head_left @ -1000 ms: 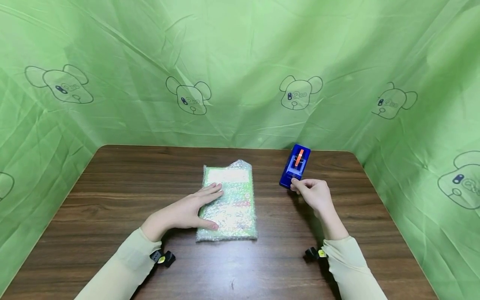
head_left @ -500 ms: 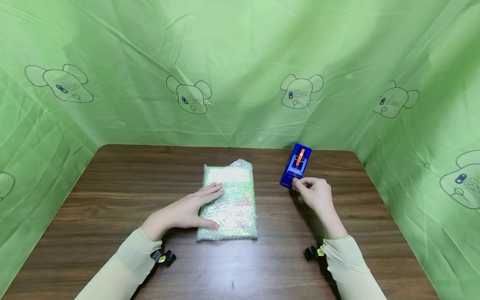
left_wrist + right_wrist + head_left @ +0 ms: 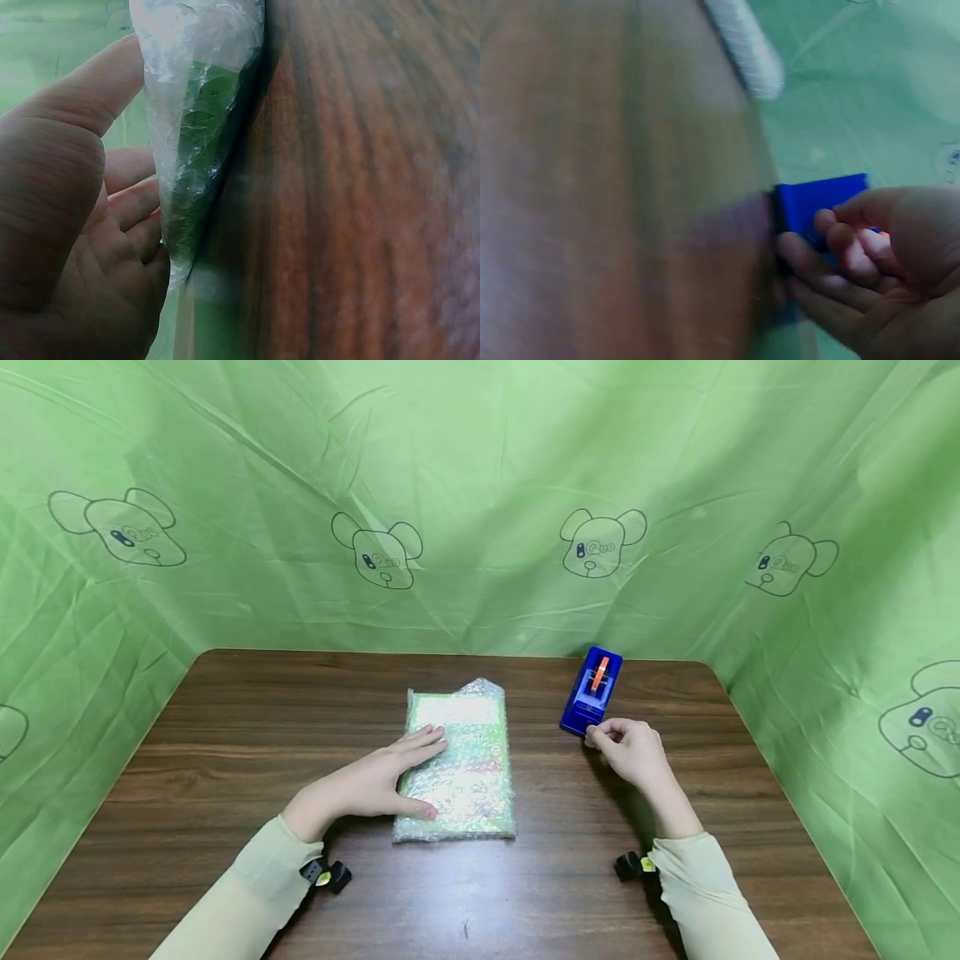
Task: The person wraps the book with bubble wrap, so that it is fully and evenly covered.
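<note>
A flat green item in bubble wrap (image 3: 468, 777) lies on the middle of the table. My left hand (image 3: 382, 777) rests on its left side, fingers spread across the top and thumb near the lower edge. In the left wrist view, the wrap (image 3: 202, 112) stands out past the thumb. A blue tape dispenser (image 3: 585, 697) with an orange wheel sits at the back right. My right hand (image 3: 632, 750) pinches with thumb and fingers at its near end, seemingly on the tape; the clear tape itself is too fine to make out. The right wrist view shows the dispenser's blue body (image 3: 821, 199) behind the fingers.
The dark wooden table (image 3: 247, 735) reaches to a green cloth backdrop (image 3: 480, 527) with printed bear heads, which surrounds it at the back and sides. Small black cameras (image 3: 330, 875) are strapped at both wrists.
My right hand has shifted slightly down and right at the dispenser's near end, its wrist moving right. The left hand, wrapped item and dispenser stay nearly where they were.
</note>
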`<state>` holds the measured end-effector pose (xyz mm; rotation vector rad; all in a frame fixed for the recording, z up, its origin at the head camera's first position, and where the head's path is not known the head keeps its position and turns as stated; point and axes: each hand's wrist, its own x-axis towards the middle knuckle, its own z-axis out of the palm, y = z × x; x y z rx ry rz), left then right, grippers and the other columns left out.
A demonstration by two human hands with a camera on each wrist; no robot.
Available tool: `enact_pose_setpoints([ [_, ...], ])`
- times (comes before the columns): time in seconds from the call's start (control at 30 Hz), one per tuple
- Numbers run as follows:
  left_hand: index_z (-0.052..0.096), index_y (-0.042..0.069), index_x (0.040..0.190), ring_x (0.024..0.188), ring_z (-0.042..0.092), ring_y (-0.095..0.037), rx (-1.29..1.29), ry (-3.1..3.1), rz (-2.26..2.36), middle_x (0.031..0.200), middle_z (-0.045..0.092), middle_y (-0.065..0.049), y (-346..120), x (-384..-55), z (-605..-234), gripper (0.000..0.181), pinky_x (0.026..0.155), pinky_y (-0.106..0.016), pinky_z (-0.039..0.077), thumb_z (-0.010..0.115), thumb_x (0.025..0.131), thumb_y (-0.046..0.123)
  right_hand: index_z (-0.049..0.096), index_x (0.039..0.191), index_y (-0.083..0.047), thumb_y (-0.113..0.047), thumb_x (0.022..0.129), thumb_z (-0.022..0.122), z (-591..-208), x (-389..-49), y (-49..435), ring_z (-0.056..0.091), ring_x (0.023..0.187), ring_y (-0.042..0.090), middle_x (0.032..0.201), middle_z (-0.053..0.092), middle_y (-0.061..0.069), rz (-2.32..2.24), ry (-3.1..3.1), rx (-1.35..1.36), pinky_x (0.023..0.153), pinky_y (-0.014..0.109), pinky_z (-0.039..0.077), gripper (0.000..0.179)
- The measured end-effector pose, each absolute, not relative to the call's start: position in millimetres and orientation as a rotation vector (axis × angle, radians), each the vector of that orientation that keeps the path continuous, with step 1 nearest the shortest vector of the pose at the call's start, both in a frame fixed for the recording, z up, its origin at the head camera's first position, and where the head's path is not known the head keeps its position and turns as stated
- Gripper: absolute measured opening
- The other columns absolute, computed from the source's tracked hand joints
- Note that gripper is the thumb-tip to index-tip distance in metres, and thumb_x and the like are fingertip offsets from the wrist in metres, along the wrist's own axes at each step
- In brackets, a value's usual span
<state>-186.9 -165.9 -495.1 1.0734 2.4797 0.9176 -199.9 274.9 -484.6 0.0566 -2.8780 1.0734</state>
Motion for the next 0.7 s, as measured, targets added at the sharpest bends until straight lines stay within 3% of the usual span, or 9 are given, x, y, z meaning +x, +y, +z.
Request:
enact_pose_setpoints([
  [0.13,0.035,0.009,0.172,0.169,0.011,-0.034,1.074,2.477,0.925,0.182,0.018,-0.009,-166,-186,-494,0.107,0.133,-0.059,0.018,0.086,0.091,0.058,0.079,0.100,-0.005,-0.028,0.108,0.072,-474,-196,284,0.075,0.071,0.023,0.083,0.080,0.008,1.263,-2.942,0.154,0.065,0.027,0.054,0.025],
  [0.27,0.035,0.008,0.172,0.169,0.011,-0.035,1.072,2.475,0.925,0.182,0.018,-0.009,-166,-186,-493,0.107,0.133,-0.059,0.018,0.086,0.091,0.057,0.081,0.104,-0.009,-0.027,0.106,0.077,-463,-192,287,0.070,0.078,0.019,0.090,0.078,0.005,1.256,-2.997,0.322,0.075,0.031,0.054,0.019],
  [0.37,0.035,0.008,0.171,0.169,0.011,-0.035,1.073,2.476,0.921,0.182,0.018,-0.009,-166,-186,-493,0.107,0.133,-0.059,0.018,0.086,0.091,0.057,0.083,0.101,-0.011,-0.025,0.104,0.078,-459,-192,285,0.070,0.081,0.019,0.091,0.079,0.002,1.250,-2.984,0.444,0.076,0.029,0.055,0.015],
  [0.53,0.035,0.008,0.171,0.169,0.011,-0.034,1.072,2.476,0.922,0.182,0.018,-0.009,-167,-186,-493,0.107,0.133,-0.059,0.018,0.086,0.091,0.057,0.080,0.104,-0.004,-0.016,0.105,0.077,-456,-192,276,0.076,0.084,0.030,0.089,0.079,0.007,1.434,-2.889,0.541,0.075,0.029,0.061,0.013],
  [0.7,0.035,0.010,0.172,0.169,0.011,-0.034,1.073,2.477,0.922,0.182,0.018,-0.008,-167,-187,-495,0.108,0.133,-0.059,0.018,0.085,0.090,0.059,0.079,0.107,-0.001,-0.011,0.104,0.077,-454,-189,268,0.074,0.081,0.020,0.089,0.078,0.014,1.467,-2.833,0.544,0.072,0.028,0.062,0.011],
])
